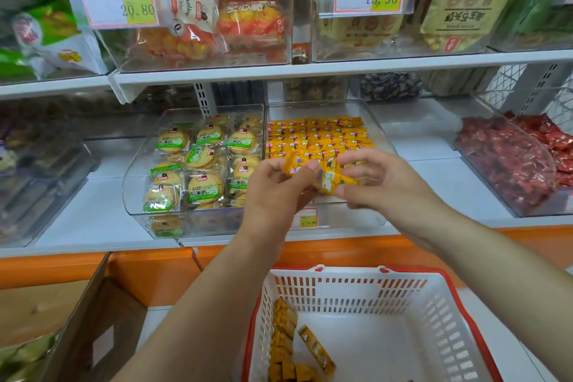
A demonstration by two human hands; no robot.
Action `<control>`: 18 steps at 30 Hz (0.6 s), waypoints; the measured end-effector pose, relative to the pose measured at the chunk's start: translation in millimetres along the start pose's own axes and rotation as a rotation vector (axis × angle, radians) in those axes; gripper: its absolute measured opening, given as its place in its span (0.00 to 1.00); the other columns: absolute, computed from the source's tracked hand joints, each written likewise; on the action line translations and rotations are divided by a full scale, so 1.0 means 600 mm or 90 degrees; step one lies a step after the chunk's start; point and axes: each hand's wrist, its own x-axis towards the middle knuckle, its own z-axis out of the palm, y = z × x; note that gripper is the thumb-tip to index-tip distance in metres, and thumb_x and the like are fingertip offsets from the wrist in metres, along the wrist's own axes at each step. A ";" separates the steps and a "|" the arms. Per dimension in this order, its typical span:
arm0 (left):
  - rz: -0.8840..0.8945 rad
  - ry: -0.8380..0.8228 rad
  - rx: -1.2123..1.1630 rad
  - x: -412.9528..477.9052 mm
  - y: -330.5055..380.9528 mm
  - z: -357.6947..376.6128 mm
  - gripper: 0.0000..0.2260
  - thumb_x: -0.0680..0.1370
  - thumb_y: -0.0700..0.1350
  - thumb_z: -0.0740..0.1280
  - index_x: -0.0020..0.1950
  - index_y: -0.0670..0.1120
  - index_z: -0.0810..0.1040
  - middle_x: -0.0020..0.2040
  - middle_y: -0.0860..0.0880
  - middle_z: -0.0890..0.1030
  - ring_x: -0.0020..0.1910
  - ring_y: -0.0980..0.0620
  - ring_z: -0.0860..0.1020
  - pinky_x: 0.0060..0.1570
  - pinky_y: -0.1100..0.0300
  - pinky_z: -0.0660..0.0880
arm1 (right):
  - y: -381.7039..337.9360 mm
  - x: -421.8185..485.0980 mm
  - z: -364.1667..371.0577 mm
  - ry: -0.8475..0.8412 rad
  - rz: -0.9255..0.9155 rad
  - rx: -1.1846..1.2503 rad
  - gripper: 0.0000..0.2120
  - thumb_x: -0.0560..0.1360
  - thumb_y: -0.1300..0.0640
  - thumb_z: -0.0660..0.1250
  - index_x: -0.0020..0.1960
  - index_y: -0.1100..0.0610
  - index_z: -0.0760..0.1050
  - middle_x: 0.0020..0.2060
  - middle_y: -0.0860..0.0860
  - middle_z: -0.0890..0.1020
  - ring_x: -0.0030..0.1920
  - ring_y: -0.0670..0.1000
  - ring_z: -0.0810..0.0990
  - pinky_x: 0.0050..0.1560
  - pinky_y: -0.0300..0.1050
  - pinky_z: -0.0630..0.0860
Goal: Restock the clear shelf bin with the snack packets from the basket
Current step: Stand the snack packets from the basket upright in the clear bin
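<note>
Over the front lip of the clear shelf bin [350, 217], the left hand [273, 192] and right hand [381, 180] together pinched a small clutch of yellow snack packets [333, 180]. They looked light, soft and slick-wrapped, probably best gripped across their flat sides. Behind the hands the bin held tidy yellow rows [313, 136]. Below the bin, the basket [449, 313] held a few loose packets [283, 329] along its left wall. Left of the bin sat round biscuits [204, 186].
</note>
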 end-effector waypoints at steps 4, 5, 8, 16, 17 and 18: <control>0.097 0.052 0.258 0.019 -0.015 -0.023 0.09 0.76 0.45 0.76 0.51 0.46 0.79 0.43 0.49 0.86 0.42 0.55 0.85 0.42 0.56 0.83 | 0.001 0.068 -0.015 0.083 -0.004 0.150 0.18 0.71 0.64 0.76 0.58 0.51 0.78 0.43 0.50 0.85 0.41 0.50 0.79 0.40 0.43 0.75; 0.129 0.067 0.362 0.024 -0.022 -0.031 0.06 0.77 0.45 0.75 0.50 0.49 0.80 0.44 0.52 0.85 0.43 0.56 0.84 0.45 0.55 0.83 | 0.003 0.086 -0.019 0.091 -0.011 0.115 0.18 0.71 0.64 0.76 0.58 0.51 0.78 0.44 0.51 0.84 0.41 0.50 0.79 0.40 0.43 0.75; 0.178 0.083 0.630 0.032 -0.039 -0.052 0.07 0.78 0.46 0.72 0.56 0.54 0.81 0.48 0.58 0.83 0.47 0.56 0.81 0.50 0.52 0.82 | 0.020 0.142 -0.034 0.113 -0.059 -0.141 0.16 0.71 0.61 0.77 0.55 0.49 0.78 0.47 0.51 0.84 0.40 0.47 0.80 0.42 0.43 0.78; 0.330 0.047 0.948 0.029 -0.081 -0.069 0.08 0.80 0.48 0.69 0.57 0.52 0.84 0.51 0.52 0.85 0.50 0.49 0.80 0.43 0.55 0.79 | 0.124 0.226 -0.015 0.034 -0.058 -0.537 0.21 0.68 0.58 0.80 0.59 0.56 0.81 0.41 0.50 0.75 0.43 0.50 0.73 0.46 0.40 0.69; 0.348 0.048 0.953 0.028 -0.084 -0.069 0.07 0.79 0.47 0.70 0.56 0.51 0.84 0.51 0.52 0.85 0.50 0.48 0.80 0.41 0.57 0.77 | 0.134 0.230 -0.009 0.035 -0.061 -0.542 0.21 0.68 0.58 0.80 0.59 0.56 0.81 0.43 0.52 0.76 0.44 0.50 0.73 0.48 0.42 0.69; 0.360 0.050 0.953 0.029 -0.087 -0.071 0.07 0.79 0.47 0.71 0.56 0.50 0.84 0.51 0.51 0.85 0.51 0.48 0.79 0.40 0.58 0.74 | 0.144 0.234 -0.002 0.039 -0.066 -0.547 0.20 0.68 0.58 0.80 0.59 0.56 0.81 0.44 0.53 0.77 0.45 0.50 0.73 0.48 0.41 0.69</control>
